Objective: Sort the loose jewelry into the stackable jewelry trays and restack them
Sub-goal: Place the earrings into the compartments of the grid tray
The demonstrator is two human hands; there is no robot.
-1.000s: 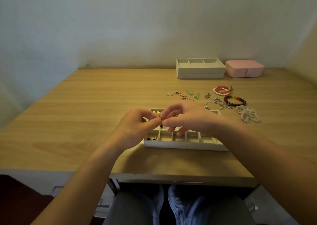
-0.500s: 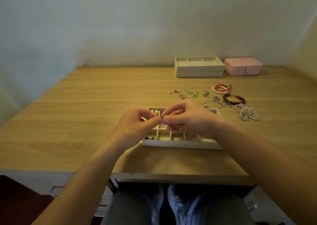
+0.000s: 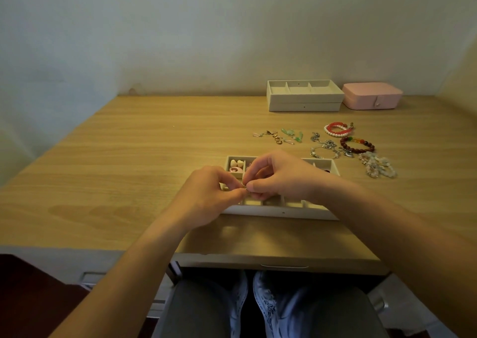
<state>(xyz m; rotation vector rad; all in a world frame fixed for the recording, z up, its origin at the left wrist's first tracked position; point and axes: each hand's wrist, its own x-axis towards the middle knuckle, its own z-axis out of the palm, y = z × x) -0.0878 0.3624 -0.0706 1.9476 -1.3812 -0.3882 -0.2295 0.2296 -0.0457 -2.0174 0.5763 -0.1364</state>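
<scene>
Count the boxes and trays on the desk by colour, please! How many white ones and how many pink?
White: 3 (near tray, upper back tray, lower back tray under it)
Pink: 1 (pink box)
Total: 4

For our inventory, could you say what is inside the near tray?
The tray holds cream hearts and a pink piece back-left; front cells look bare. Left hand and right hand hide the middle.
</scene>
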